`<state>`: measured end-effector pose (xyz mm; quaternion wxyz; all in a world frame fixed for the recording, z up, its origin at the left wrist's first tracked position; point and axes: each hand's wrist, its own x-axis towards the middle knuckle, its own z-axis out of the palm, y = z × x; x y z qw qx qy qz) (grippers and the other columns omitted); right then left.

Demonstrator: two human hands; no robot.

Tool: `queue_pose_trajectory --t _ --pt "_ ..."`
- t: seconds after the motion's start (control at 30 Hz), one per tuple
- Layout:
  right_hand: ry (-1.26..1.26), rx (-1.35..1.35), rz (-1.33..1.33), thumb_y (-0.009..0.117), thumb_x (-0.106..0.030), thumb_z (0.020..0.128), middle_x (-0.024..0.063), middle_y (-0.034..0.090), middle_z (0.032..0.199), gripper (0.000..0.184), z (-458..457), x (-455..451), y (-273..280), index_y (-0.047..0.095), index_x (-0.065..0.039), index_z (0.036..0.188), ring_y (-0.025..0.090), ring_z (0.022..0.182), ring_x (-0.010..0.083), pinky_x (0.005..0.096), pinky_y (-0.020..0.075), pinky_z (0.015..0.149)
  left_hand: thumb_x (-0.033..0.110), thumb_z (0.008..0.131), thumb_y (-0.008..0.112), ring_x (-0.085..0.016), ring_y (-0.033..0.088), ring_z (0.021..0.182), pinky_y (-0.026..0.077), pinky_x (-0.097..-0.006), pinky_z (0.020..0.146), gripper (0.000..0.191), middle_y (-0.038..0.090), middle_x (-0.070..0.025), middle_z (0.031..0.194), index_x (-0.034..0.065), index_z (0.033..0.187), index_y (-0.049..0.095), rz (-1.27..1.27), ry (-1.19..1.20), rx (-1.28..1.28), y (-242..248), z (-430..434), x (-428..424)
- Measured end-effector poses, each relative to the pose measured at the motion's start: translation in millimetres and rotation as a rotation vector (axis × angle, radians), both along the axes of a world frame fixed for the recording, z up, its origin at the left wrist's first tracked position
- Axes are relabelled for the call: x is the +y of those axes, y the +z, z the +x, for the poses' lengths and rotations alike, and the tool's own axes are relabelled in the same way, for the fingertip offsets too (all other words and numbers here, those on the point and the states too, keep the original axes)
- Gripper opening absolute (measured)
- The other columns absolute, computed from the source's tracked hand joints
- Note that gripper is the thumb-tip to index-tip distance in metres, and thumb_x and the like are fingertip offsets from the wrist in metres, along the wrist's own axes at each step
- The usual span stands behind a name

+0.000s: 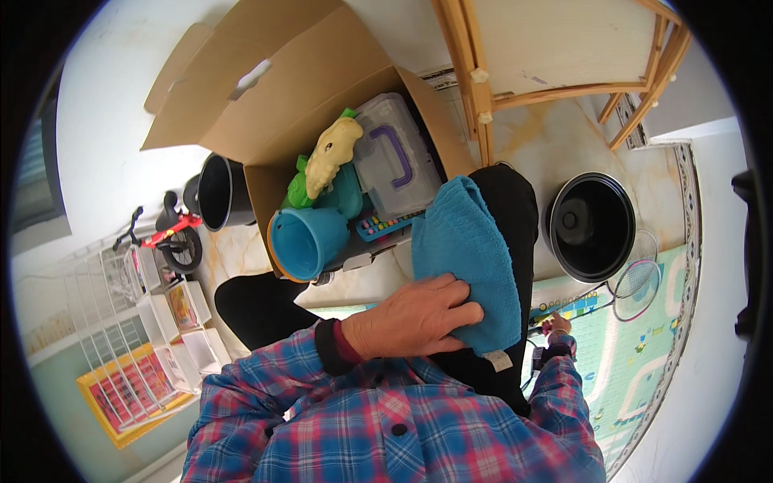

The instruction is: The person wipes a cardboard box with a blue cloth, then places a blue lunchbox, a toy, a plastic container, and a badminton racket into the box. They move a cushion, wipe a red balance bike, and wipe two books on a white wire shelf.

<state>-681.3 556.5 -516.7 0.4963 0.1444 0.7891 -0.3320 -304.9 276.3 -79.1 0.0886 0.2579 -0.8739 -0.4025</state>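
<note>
A blue towelling cloth (477,259) with a white tag lies draped over my right thigh. My left hand (423,314) grips its near left part, with the fingers curled on the fabric. Low at my right side, my right hand (558,326) reaches down by the patterned play mat, near dark cords and a small reddish item; its fingers are too small to read. An open cardboard box (302,78) stands before me. It holds a blue bucket (308,238), a cream toy dinosaur head (332,154), a clear lidded case (395,163) with a purple handle, and a strip of coloured beads (386,224).
A black round bin (592,226) stands to the right, beside badminton rackets (637,290) on the play mat (610,356). A wooden-framed board (561,48) rises at the upper right. Leftward are another black bin (215,190), a red balance bike (172,232) and white shelving (175,338).
</note>
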Motion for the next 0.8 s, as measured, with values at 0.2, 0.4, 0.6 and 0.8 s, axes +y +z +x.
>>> queue_pose_trajectory --t 0.2,0.4,0.6,0.8 --pt "0.250 0.113 0.243 0.065 -0.024 0.076 0.0134 0.062 0.073 0.023 37.9 -50.5 -13.8 0.062 -0.004 0.085 0.060 0.057 0.0292 0.0427 0.0481 0.047 0.019 0.066 0.078 -0.025 0.050 0.079 0.045 -0.0356 0.066 0.043 0.044 -0.0068 0.084 0.0144 0.096 0.047 -0.027 0.058 -0.061 3.9 5.0 8.8" --pt "0.142 0.146 0.090 0.053 -0.014 0.076 0.0137 0.060 0.069 0.016 38.6 -62.7 -28.5 0.061 0.000 0.078 0.057 0.053 0.0248 0.0390 0.0471 0.044 0.017 0.067 0.077 -0.027 0.051 0.082 0.047 -0.0380 0.070 0.043 0.044 -0.0091 0.086 0.0113 0.097 0.047 0.015 0.027 -0.075 6.4 -0.5 4.7" --pt "-0.248 0.234 -0.257 0.052 -0.020 0.091 0.0032 0.046 0.055 0.020 13.2 -53.4 44.6 0.046 -0.006 0.078 0.045 0.039 0.0153 0.0326 0.0415 0.037 0.015 0.064 0.078 -0.026 0.052 0.082 0.048 -0.0365 0.069 0.041 0.046 -0.0072 0.085 0.0126 0.095 0.051 -0.001 0.057 -0.042 7.0 -2.4 7.8" --pt "-0.217 0.371 -0.352 0.048 -0.021 0.094 0.0028 0.043 0.053 0.025 -12.5 -27.2 132.3 0.044 -0.006 0.074 0.043 0.038 0.0142 0.0311 0.0397 0.034 0.007 0.066 0.071 -0.029 0.053 0.084 0.048 -0.0377 0.071 0.034 0.046 -0.0095 0.086 0.0108 0.095 0.053 0.006 0.109 0.000 1.2 5.6 16.7"
